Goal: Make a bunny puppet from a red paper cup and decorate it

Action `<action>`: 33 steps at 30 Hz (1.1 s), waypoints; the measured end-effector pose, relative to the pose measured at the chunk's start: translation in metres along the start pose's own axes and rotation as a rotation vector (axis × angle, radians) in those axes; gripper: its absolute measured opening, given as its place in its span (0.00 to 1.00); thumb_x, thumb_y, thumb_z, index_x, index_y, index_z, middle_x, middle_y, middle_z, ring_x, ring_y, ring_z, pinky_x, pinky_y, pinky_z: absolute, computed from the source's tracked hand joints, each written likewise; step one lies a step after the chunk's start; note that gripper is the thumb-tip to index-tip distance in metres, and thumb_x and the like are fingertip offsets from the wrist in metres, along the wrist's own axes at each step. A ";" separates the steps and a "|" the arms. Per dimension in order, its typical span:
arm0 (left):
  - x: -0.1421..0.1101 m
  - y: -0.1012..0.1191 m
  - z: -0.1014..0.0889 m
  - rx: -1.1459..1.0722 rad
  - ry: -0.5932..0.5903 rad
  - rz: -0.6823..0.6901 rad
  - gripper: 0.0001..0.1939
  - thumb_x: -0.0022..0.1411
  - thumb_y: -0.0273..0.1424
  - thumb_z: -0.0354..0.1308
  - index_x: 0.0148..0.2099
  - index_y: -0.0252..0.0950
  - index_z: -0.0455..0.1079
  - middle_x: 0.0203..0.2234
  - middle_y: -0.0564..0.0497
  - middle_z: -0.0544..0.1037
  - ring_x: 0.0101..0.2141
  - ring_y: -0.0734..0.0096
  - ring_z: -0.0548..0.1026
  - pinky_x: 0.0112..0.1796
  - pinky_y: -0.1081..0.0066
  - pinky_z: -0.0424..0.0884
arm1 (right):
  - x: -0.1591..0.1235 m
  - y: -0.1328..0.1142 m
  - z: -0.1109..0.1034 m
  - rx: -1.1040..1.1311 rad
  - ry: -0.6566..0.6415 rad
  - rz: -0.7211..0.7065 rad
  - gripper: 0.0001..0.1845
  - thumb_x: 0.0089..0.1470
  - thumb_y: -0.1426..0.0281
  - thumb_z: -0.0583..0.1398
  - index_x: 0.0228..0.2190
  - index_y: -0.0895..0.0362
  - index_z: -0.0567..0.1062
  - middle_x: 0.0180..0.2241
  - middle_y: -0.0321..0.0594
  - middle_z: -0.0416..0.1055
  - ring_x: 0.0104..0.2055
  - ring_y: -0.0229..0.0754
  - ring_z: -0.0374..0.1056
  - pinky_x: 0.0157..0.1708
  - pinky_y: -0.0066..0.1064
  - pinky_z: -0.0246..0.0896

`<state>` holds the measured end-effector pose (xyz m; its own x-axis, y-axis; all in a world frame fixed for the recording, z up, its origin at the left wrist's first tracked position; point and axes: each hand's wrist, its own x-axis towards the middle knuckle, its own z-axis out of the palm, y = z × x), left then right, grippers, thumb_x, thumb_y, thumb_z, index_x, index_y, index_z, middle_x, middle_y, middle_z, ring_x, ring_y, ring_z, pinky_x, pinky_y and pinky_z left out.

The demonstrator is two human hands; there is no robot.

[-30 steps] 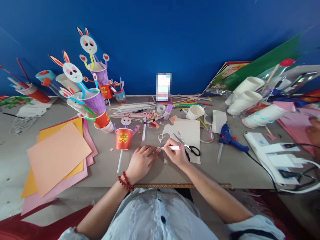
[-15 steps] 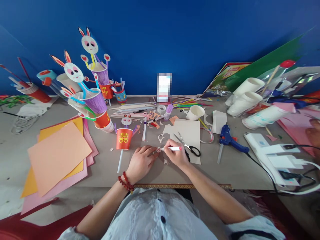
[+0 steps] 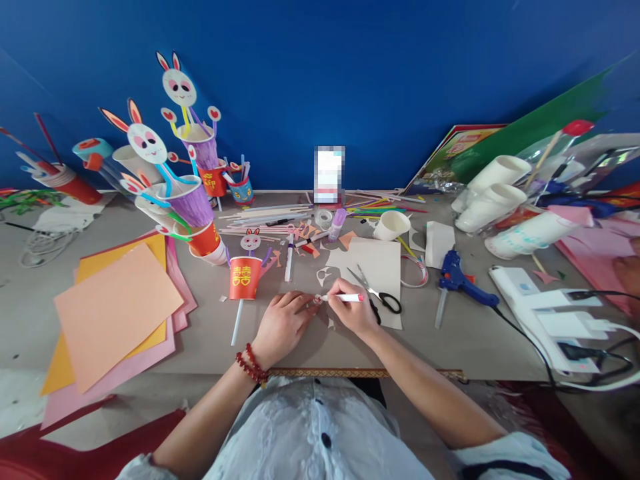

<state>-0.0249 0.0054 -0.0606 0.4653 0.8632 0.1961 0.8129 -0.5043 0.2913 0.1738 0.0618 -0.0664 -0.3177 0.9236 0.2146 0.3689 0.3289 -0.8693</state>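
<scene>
My right hand [image 3: 349, 305] is closed around a white marker [image 3: 351, 297] with a red end, its tip on a small round paper piece [image 3: 317, 300] that bears a red drawing. My left hand [image 3: 285, 321] lies flat on the table, fingers stretched out, fingertips at the edge of that piece. To its left is a red paper cup [image 3: 245, 278] with gold characters, a rabbit face [image 3: 251, 240] on top and a pale straw [image 3: 237, 323] below. Scissors [image 3: 375, 290] with black handles lie on a white card [image 3: 385, 260] just beyond my right hand, which partly hides one handle.
Orange and yellow paper sheets [image 3: 120, 313] lie at the left, near finished rabbit cups [image 3: 187, 203]. Right of the card are a blue glue gun [image 3: 463, 280] and a white power strip [image 3: 525, 317] with cables. Straws [image 3: 270, 215], a glue stick [image 3: 337, 225] and a blurred phone [image 3: 329, 175] are farther back.
The red cup with the rabbit face has shifted slightly left and leans a little more. Both hands stay in place, with the marker tip still on the round piece.
</scene>
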 end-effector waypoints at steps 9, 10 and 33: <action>0.000 -0.001 0.001 -0.004 0.008 0.007 0.15 0.72 0.32 0.49 0.54 0.44 0.74 0.53 0.49 0.77 0.53 0.61 0.71 0.47 0.59 0.68 | 0.000 -0.002 0.000 0.015 -0.013 0.014 0.10 0.53 0.72 0.56 0.21 0.53 0.64 0.18 0.30 0.62 0.22 0.36 0.58 0.23 0.27 0.51; 0.000 -0.001 0.001 -0.002 0.006 0.006 0.15 0.72 0.32 0.49 0.54 0.44 0.74 0.53 0.49 0.77 0.52 0.61 0.71 0.46 0.59 0.68 | 0.000 -0.002 0.000 0.017 -0.015 0.014 0.10 0.53 0.72 0.56 0.21 0.53 0.64 0.18 0.30 0.61 0.22 0.36 0.58 0.23 0.27 0.51; 0.001 0.001 -0.001 0.009 -0.012 0.001 0.15 0.72 0.31 0.49 0.54 0.43 0.74 0.54 0.49 0.77 0.52 0.61 0.72 0.45 0.59 0.68 | -0.001 -0.001 0.000 0.035 -0.012 0.002 0.10 0.53 0.73 0.55 0.21 0.53 0.64 0.18 0.30 0.61 0.21 0.37 0.58 0.22 0.28 0.50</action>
<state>-0.0243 0.0058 -0.0590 0.4702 0.8629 0.1855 0.8153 -0.5051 0.2831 0.1739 0.0607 -0.0651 -0.3271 0.9219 0.2075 0.3388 0.3194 -0.8850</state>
